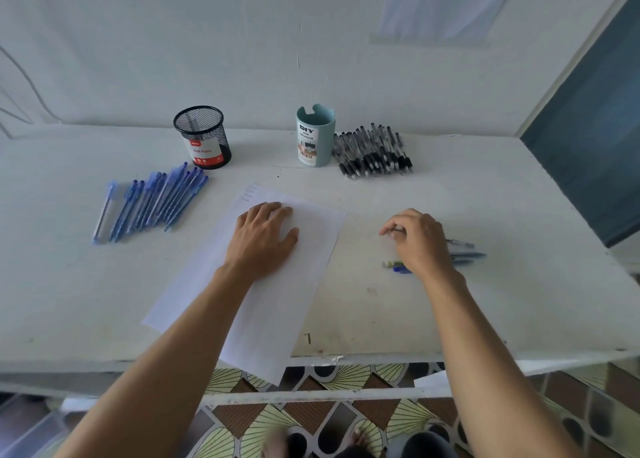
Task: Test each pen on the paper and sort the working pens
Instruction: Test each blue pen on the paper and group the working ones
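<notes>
A white sheet of paper (277, 301) lies slanted across the table's middle, with a few small scribbles near its far corner. My left hand (265, 237) rests flat on the sheet, fingers straight. To the right, my right hand (417, 241) curls its fingers round a pen (460, 243) lying among a few blue pens (465, 256) on the table. A row of blue pens (152, 203) lies at the left. A heap of black pens (374, 152) lies at the back right.
A black mesh pen cup (204, 137) and a teal desk organizer cup (315, 135) stand at the back by the wall. The white table (450, 319) ends at its near edge above a patterned floor. A dark panel (588, 145) borders the right side.
</notes>
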A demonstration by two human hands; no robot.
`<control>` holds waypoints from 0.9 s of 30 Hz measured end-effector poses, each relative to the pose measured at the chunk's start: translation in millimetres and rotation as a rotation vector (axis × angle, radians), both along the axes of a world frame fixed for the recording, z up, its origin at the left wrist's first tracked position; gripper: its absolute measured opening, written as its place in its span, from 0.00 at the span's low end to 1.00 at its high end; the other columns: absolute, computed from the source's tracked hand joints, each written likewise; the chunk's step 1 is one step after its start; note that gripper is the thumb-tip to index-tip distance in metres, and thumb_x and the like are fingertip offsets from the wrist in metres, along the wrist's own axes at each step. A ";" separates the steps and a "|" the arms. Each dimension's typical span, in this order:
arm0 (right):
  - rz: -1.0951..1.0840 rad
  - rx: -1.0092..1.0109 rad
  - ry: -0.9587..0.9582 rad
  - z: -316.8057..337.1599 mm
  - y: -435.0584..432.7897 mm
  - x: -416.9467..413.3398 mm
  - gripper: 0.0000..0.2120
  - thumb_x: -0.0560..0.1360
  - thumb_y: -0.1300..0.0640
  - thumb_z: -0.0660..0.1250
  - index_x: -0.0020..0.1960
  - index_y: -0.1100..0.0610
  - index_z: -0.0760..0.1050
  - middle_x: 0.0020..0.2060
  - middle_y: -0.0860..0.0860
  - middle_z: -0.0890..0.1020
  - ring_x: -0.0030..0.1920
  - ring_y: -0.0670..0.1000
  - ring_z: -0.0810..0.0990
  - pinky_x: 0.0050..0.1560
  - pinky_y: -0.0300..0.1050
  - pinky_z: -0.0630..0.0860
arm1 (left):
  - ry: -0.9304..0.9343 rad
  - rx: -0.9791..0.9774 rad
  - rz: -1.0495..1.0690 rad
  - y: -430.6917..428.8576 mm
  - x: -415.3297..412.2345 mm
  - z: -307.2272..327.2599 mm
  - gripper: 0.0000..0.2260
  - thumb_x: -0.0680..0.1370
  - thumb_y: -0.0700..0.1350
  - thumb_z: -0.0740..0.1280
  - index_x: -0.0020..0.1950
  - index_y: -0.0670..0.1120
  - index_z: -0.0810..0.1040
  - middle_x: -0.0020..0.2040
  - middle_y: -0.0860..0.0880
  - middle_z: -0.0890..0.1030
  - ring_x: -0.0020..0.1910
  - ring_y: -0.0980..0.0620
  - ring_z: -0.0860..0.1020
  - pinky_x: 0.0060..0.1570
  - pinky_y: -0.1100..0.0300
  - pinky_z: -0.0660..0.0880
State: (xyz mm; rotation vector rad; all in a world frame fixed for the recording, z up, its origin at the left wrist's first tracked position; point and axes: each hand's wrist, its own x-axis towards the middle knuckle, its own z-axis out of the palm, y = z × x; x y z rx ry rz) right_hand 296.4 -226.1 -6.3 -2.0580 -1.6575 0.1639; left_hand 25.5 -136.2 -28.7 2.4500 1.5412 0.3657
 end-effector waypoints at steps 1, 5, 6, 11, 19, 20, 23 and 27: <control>0.034 0.050 -0.010 2.1 4.6 -5.3 0.13 0.74 0.67 0.70 0.40 0.50 0.84 0.45 0.48 0.83 0.44 0.56 0.79 0.50 0.52 0.75 | 0.003 0.000 0.000 0.2 -0.2 0.0 0.23 0.82 0.57 0.59 0.76 0.50 0.68 0.76 0.49 0.67 0.77 0.47 0.60 0.74 0.52 0.54; 0.206 0.254 -0.050 17.0 26.9 -36.2 0.09 0.73 0.66 0.72 0.40 0.53 0.85 0.43 0.49 0.83 0.43 0.55 0.78 0.49 0.51 0.76 | 0.009 -0.009 -0.001 0.8 -0.5 0.5 0.23 0.82 0.58 0.58 0.76 0.51 0.68 0.77 0.50 0.66 0.77 0.48 0.60 0.74 0.52 0.54; 0.244 0.292 -0.045 21.8 32.3 -45.2 0.09 0.73 0.66 0.72 0.41 0.54 0.85 0.44 0.50 0.82 0.44 0.55 0.78 0.49 0.50 0.76 | 0.007 -0.012 -0.002 0.8 -0.6 0.8 0.23 0.82 0.58 0.58 0.76 0.51 0.68 0.77 0.50 0.66 0.77 0.48 0.60 0.74 0.52 0.54; 0.229 0.349 0.218 52.1 57.0 -82.6 0.07 0.75 0.64 0.71 0.49 0.55 0.84 0.46 0.50 0.80 0.39 0.45 0.76 0.45 0.39 0.73 | -0.051 -0.050 0.005 2.3 -2.9 2.8 0.21 0.82 0.56 0.61 0.74 0.51 0.71 0.76 0.51 0.68 0.76 0.48 0.61 0.73 0.54 0.54; -0.047 -0.074 0.500 16.6 67.4 -113.9 0.09 0.72 0.58 0.75 0.52 0.57 0.85 0.47 0.52 0.87 0.51 0.49 0.84 0.59 0.41 0.76 | -0.417 -0.118 0.202 0.9 -10.0 14.4 0.17 0.77 0.35 0.62 0.65 0.44 0.79 0.66 0.45 0.78 0.67 0.45 0.74 0.66 0.59 0.65; -0.066 -0.082 0.491 9.8 67.2 -117.9 0.08 0.72 0.57 0.75 0.51 0.57 0.86 0.47 0.52 0.87 0.51 0.50 0.84 0.58 0.42 0.77 | -0.420 -0.124 0.204 1.3 -10.5 14.9 0.17 0.77 0.36 0.63 0.66 0.44 0.79 0.66 0.45 0.78 0.66 0.46 0.74 0.66 0.58 0.65; -0.079 -0.083 0.446 -1.1 67.9 -123.8 0.08 0.72 0.55 0.76 0.49 0.57 0.85 0.46 0.52 0.87 0.50 0.52 0.83 0.55 0.46 0.78 | -0.427 -0.125 0.159 1.6 -12.6 10.9 0.15 0.77 0.39 0.66 0.64 0.45 0.79 0.63 0.46 0.79 0.65 0.45 0.74 0.64 0.60 0.65; -0.075 -0.073 0.458 -0.3 68.5 -120.2 0.10 0.75 0.51 0.72 0.50 0.57 0.84 0.46 0.50 0.86 0.50 0.51 0.83 0.53 0.44 0.77 | -0.402 0.002 0.030 -0.9 -16.1 3.3 0.15 0.72 0.61 0.63 0.49 0.51 0.79 0.45 0.54 0.76 0.50 0.51 0.73 0.51 0.55 0.61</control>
